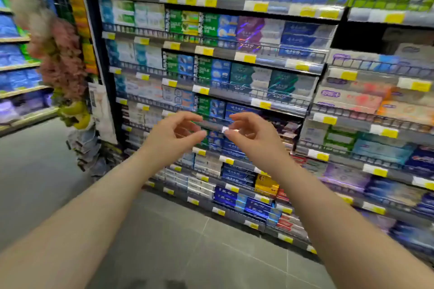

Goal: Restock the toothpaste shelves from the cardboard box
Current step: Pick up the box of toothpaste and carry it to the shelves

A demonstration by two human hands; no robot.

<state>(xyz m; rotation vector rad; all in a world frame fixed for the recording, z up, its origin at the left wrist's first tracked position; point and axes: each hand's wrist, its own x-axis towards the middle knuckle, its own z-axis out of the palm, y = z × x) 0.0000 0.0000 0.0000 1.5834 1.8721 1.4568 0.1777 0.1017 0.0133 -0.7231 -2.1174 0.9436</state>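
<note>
1. Left forearm [89,213] and right forearm [333,213], both bare, stretch forward over the grey floor [187,248].
2. Toothpaste boxes [211,70] fill the shelves [270,63] straight ahead, behind both hands and not touching them.
3. Left grip [173,134] is raised, with fingers loosely curled and the thumb apart from them; it holds nothing.
4. Right grip [251,134] faces it, near but apart, and curls the same way. A small white bit [225,129] sits at its thumb tip; whether it is pinched or is a shelf label behind cannot be told.
5. Yellow price labels [250,58] line the rails.
6. Blurred pink fluffy goods [58,54] hang to the left.
</note>
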